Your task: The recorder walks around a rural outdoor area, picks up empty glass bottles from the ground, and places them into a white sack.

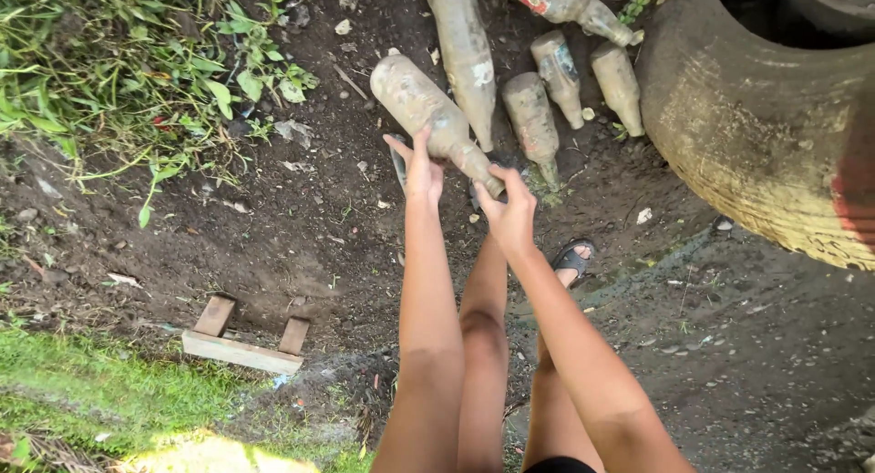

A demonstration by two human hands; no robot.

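Observation:
I hold a mud-caked plastic bottle (pixel 427 113) tilted, neck pointing down to the right, above bare dark soil. My left hand (pixel 419 168) supports its body from below with fingers spread against it. My right hand (pixel 510 209) grips the neck end near the cap. Just beyond, several other dirty bottles lie side by side on the ground: a long one (pixel 465 45), a shorter one (pixel 533 118), another (pixel 558 72) and one (pixel 618 86) by the tyre.
A large old tyre (pixel 756 136) painted yellow stands at the right. A small wooden frame (pixel 241 336) lies on the soil at lower left. Weeds (pixel 118 63) and grass border the left side. My sandalled foot (pixel 572 259) stands below the bottles.

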